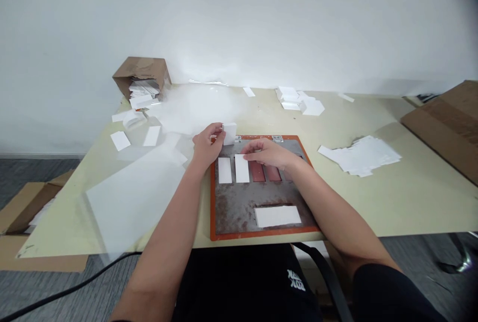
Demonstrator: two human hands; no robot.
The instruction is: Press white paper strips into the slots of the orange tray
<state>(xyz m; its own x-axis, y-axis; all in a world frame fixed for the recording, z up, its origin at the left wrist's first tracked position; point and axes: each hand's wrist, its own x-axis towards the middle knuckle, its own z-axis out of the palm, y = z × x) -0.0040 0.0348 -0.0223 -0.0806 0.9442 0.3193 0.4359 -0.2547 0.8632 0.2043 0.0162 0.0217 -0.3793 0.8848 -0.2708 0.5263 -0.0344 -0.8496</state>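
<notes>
On the cream desk (373, 207), the left hand (207, 145) grips a small block of white cards (230, 133) at the far edge of an orange-framed metal plate (261, 233); the open right hand (268, 154) has its fingertips (245, 148) just beyond a white strip (242, 171) on the plate; a cardboard box (141, 69) spills cards at the desk's far left corner; a white wall (239, 23) rises behind, grey carpet (33, 177) lies below; white lettering (296, 280) on black clothing (242, 287) is unreadable.

Your left hand (208, 145) pinching matt white card stack (230, 133); below your right hand (267, 154), rough rusty metal plate (239, 202)
</notes>
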